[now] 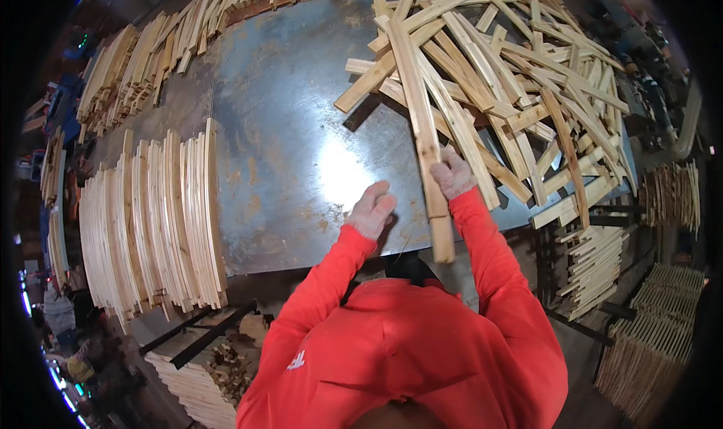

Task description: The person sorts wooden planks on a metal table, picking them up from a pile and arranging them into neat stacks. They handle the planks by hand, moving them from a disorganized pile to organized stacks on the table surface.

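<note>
My right hand (pixel 453 175) grips a long wooden slat (pixel 416 96) near its lower end. That slat runs up into a jumbled heap of loose wooden slats (pixel 525 84) on the right of the metal tabletop (pixel 271 135). Beneath its near end, a second piece of wood (pixel 443 240) juts past the table's front edge. My left hand (pixel 373 210) hovers near the front edge with its fingers curled and nothing visible in them; how far they are closed is unclear. To its left, slats stand side by side in an aligned row (pixel 152 220).
More slats lie in bundles (pixel 135 62) along the far left edge. Below the table at left is a lumber stack (pixel 197 372) beside black metal bars (pixel 214 330). Stacked slats (pixel 596 271) and a larger stack (pixel 649 338) stand at right. A person (pixel 59 316) is at far left.
</note>
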`<action>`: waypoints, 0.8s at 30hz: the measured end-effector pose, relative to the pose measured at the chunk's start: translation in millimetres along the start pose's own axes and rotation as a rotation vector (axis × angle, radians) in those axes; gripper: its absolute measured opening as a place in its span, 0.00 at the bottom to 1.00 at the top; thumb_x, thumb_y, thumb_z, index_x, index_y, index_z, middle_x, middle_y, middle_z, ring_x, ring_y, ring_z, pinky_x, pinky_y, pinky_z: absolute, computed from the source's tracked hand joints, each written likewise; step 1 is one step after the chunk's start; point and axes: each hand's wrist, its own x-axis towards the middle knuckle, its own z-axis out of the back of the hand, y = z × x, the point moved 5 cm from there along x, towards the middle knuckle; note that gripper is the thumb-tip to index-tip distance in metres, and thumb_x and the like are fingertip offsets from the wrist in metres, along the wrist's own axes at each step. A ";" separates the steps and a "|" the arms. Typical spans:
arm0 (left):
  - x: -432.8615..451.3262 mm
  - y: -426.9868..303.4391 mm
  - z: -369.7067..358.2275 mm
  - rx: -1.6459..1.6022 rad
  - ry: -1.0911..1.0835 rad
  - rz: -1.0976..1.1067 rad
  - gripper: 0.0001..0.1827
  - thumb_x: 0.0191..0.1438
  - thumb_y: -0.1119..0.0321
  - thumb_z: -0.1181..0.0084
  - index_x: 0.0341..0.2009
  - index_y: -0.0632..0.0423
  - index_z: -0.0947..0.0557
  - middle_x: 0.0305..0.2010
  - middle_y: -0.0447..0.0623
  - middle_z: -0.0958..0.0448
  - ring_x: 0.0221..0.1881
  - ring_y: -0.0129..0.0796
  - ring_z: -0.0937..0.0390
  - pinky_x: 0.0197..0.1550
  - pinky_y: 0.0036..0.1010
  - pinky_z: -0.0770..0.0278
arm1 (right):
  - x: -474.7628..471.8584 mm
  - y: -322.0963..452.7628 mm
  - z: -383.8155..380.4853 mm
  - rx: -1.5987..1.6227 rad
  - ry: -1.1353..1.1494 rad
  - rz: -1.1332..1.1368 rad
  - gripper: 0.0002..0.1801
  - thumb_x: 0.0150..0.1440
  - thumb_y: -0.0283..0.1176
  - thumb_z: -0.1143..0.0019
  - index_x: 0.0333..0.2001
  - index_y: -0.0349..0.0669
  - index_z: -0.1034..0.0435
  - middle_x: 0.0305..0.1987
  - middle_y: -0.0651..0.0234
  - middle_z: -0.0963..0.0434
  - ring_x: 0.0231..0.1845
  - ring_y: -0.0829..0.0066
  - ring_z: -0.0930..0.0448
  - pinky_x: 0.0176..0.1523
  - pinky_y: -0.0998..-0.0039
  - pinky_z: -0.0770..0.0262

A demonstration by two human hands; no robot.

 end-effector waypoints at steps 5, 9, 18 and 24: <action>61.0 -33.6 -20.4 0.104 -0.104 -0.094 0.35 0.57 0.47 0.50 0.62 0.57 0.36 0.54 0.57 0.28 0.55 0.42 0.31 0.56 0.31 0.33 | -40.4 61.4 -48.4 0.710 0.387 0.190 0.42 0.48 0.34 0.42 0.65 0.34 0.49 0.49 0.61 0.28 0.47 0.71 0.27 0.51 0.73 0.28; 77.2 -55.0 7.0 0.082 -0.389 -0.008 0.37 0.49 0.50 0.37 0.55 0.63 0.31 0.43 0.55 0.23 0.41 0.39 0.25 0.46 0.32 0.27 | -84.7 68.1 -68.3 0.714 0.622 -0.024 0.52 0.51 0.24 0.45 0.71 0.42 0.70 0.48 0.64 0.32 0.35 0.76 0.28 0.35 0.76 0.29; 56.1 -23.4 82.2 -1.213 0.084 -0.047 0.28 0.44 0.76 0.51 0.54 0.61 0.34 0.46 0.63 0.27 0.43 0.54 0.26 0.46 0.51 0.24 | -36.2 104.8 -80.8 0.467 0.579 -0.131 0.43 0.55 0.28 0.45 0.69 0.35 0.58 0.56 0.59 0.32 0.50 0.77 0.29 0.44 0.77 0.26; 47.5 3.1 82.2 -1.163 -0.390 0.062 0.27 0.50 0.55 0.36 0.50 0.54 0.27 0.41 0.57 0.23 0.40 0.45 0.24 0.43 0.43 0.22 | -26.5 139.8 -115.2 -0.544 0.619 0.336 0.38 0.57 0.51 0.51 0.64 0.38 0.44 0.60 0.46 0.34 0.61 0.52 0.32 0.64 0.63 0.38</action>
